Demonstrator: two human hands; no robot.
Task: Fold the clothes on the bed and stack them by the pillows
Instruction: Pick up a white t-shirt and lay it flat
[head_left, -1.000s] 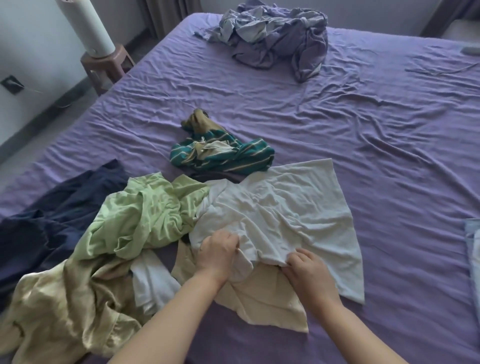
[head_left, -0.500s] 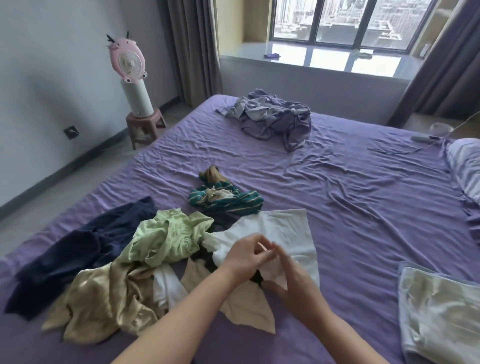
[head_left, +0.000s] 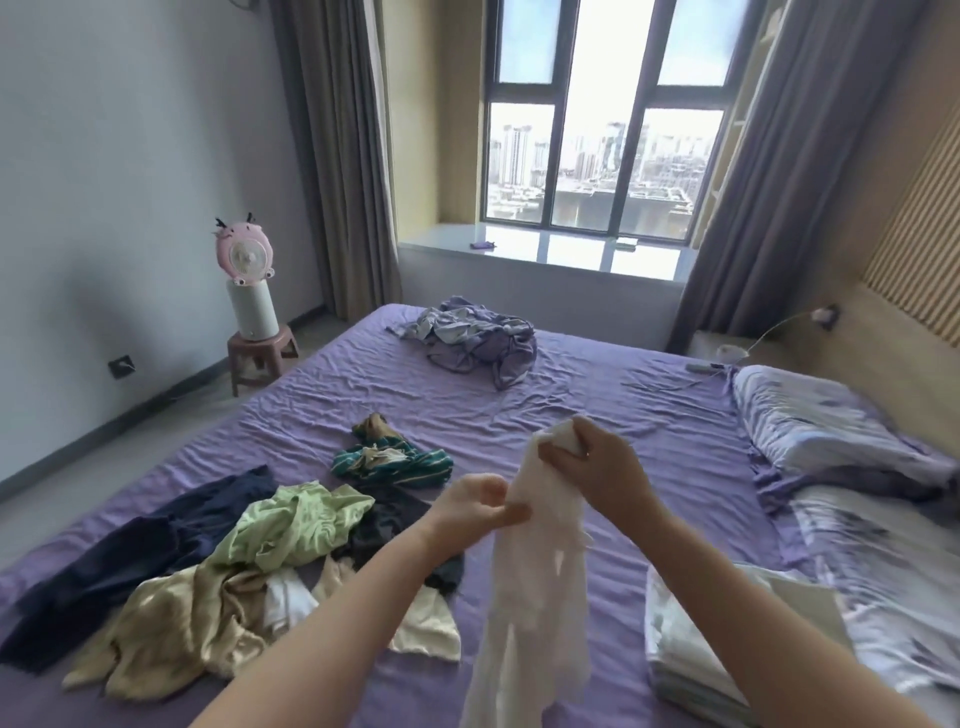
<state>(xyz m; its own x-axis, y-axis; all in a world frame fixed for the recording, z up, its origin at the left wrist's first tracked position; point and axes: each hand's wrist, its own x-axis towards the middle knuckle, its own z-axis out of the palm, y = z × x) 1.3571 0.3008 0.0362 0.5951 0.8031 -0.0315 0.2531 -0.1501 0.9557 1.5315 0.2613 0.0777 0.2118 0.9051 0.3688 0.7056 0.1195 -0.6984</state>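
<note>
A white garment (head_left: 535, 597) hangs in the air above the purple bed (head_left: 597, 410). My right hand (head_left: 602, 473) grips its top end; my left hand (head_left: 480, 501) pinches it a little lower on the left side. On the bed's near left lies a loose pile: a light green garment (head_left: 296, 525), a beige one (head_left: 171, 629), a dark navy one (head_left: 130, 551) and a black one (head_left: 387, 530). A green striped garment (head_left: 395, 462) lies further back. Folded clothes (head_left: 696, 644) are stacked at the near right beside the pillows (head_left: 810, 421).
A crumpled lilac and grey heap (head_left: 475, 340) sits at the bed's far end below the window. A pink fan (head_left: 244, 254) stands on a white cylinder on a stool (head_left: 262, 353) left of the bed. A wooden headboard runs along the right.
Both hands lifted the white garment off the bed, so it now hangs bunched in the air. The view tilted up, showing the window, the pillows and the folded stack.
</note>
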